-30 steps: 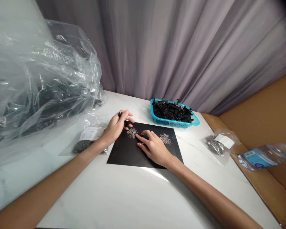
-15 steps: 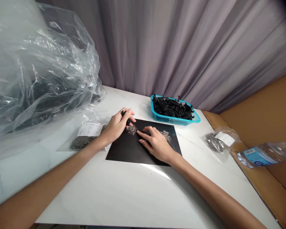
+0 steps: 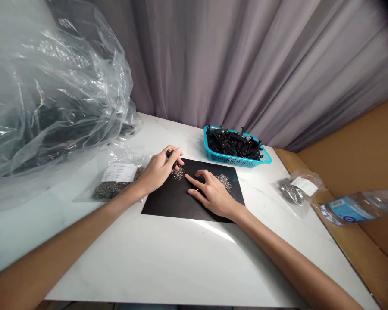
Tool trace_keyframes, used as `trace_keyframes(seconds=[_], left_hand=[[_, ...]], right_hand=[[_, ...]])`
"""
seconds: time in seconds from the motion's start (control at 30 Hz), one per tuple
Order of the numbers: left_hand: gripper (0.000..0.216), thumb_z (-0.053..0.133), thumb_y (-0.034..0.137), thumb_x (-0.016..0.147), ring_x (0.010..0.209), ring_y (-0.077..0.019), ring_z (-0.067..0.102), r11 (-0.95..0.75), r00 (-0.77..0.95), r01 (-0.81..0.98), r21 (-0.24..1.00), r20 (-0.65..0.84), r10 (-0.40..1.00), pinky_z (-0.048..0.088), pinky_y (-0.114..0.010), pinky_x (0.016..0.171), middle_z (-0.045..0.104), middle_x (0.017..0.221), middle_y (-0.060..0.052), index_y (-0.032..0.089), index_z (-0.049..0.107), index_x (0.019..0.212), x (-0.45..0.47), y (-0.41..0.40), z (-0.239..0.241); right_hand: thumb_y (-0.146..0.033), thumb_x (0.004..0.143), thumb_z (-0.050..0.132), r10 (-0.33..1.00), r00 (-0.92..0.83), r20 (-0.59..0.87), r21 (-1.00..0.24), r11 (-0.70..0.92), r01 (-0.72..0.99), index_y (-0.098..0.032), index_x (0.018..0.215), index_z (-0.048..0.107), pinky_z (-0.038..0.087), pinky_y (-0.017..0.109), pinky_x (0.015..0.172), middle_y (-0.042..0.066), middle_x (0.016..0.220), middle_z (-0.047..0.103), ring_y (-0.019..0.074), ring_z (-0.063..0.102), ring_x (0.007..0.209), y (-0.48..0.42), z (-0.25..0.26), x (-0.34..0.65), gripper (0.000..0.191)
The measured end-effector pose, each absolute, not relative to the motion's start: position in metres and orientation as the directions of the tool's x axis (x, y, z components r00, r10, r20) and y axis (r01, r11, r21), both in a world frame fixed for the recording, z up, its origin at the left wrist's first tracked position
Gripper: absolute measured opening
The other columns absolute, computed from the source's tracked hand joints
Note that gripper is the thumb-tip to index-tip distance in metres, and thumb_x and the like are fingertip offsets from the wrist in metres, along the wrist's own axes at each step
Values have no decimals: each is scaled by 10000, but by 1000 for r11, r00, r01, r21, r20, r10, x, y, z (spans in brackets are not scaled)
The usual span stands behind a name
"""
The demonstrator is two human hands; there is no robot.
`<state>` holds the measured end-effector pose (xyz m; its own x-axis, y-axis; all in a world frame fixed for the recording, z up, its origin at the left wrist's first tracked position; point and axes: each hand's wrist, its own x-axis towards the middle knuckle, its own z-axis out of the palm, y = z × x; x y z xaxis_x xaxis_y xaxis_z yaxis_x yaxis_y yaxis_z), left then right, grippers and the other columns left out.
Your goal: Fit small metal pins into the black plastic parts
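My left hand (image 3: pixel 161 169) is closed around a small black plastic part (image 3: pixel 170 153), mostly hidden by the fingers. It hovers beside a loose pile of tiny silvery metal pieces (image 3: pixel 178 173) on a black sheet (image 3: pixel 171 202). My right hand (image 3: pixel 213 191) rests low over the same sheet with its fingers apart, the index finger reaching toward that pile. A thin shiny sliver shows by its thumb; I cannot tell whether it is a loose piece or a ring. Just behind this hand lies a second pile of metal pieces (image 3: pixel 224 182).
A blue basket (image 3: pixel 239 162) full of black plastic parts stands at the back. Labelled clear bags of small metal pieces lie left (image 3: pixel 119 173) and right (image 3: pixel 302 186). A large clear plastic bag (image 3: pixel 67 86) fills the left; a water bottle (image 3: pixel 352 209) lies right, by cardboard.
The view has shifted slightly. My hands keep nearly the same places; the left still holds the black part, and the right's fingers have moved only a little.
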<state>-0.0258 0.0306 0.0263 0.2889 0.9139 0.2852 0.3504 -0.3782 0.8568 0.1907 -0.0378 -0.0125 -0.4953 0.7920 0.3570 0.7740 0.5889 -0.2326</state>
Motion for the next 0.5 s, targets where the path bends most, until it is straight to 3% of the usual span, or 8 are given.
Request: trace_keyframes(seconds=[0.1,0.27,0.37,0.5], left_hand=[[522,383,685,1010,787,-193,703,-393,304,370,842,290,908,549,-301,731,745,931,-44,221,620,1035,-26,31,25],[506,384,676,1016,782,-187,702,-401,305,382,832,297,905,545,-297,746,743,930,-36,226,616,1033,-28,32,24],[512,377,675,1016,767,-186,699,-406,298,391,826,303,905,545,-301,746,747,938,-41,224,619,1027,-28,32,24],[493,382,663,1020,765,-182,692,-424,318,402,811,310,896,537,-303,740,744,933,-34,229,615,1006,-27,31,24]], right_hand=[[-407,1055,534,768,-487,416,-241,610,755,-236,1384,635,560,451,964,122,1255,581,260,618,1080,-30,-3,190,384],[-283,1028,590,778,-232,584,-408,529,744,-220,1005,709,547,324,804,66,1017,629,194,644,894,-26,5,193,137],[-260,1021,601,791,-269,549,-415,538,734,-220,997,688,527,307,759,61,1025,647,187,644,880,-30,-2,192,99],[-231,1017,616,809,-381,448,-373,557,742,-220,980,703,510,336,775,34,882,682,198,635,824,-38,-11,194,95]])
